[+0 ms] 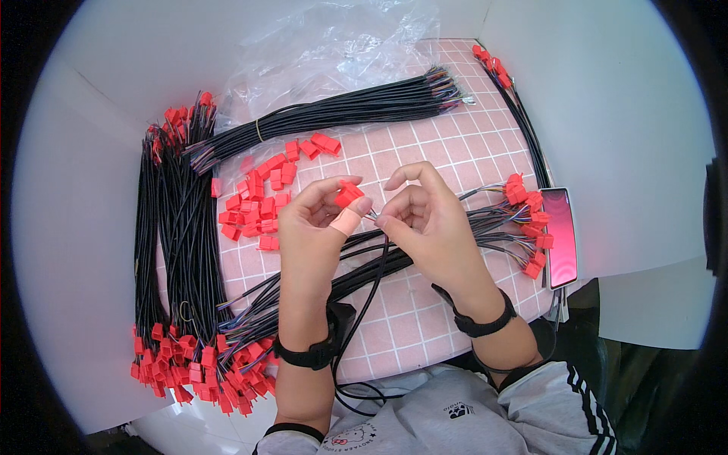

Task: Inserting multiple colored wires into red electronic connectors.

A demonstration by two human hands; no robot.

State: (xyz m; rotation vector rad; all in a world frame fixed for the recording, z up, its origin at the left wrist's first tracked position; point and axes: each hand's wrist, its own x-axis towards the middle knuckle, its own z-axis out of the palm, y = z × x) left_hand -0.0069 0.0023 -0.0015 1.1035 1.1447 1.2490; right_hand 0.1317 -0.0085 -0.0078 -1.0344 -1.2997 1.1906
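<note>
My left hand (309,227), with a beige strip around its thumb, holds a red plastic connector housing (348,194) between thumb and fingers. Close beside it, my right hand (434,227) pinches the thin wire ends of a black cable (370,294) between thumb and fingertip. These wires reach toward the housing; whether they sit inside it is too small to tell. The cable hangs from my right fingertips down to the table's front edge and loops near my shirt. Under both hands lies a bundle of black cables (371,274), with red connectors (537,220) on its right end.
Loose red housings (262,197) are heaped left of my hands. Farther left lie bundled black cables (186,243) with red connectors. A tied cable bundle (326,114) rests on clear plastic film (334,38) at the back. A phone (561,239) and more cables (523,125) lie at right.
</note>
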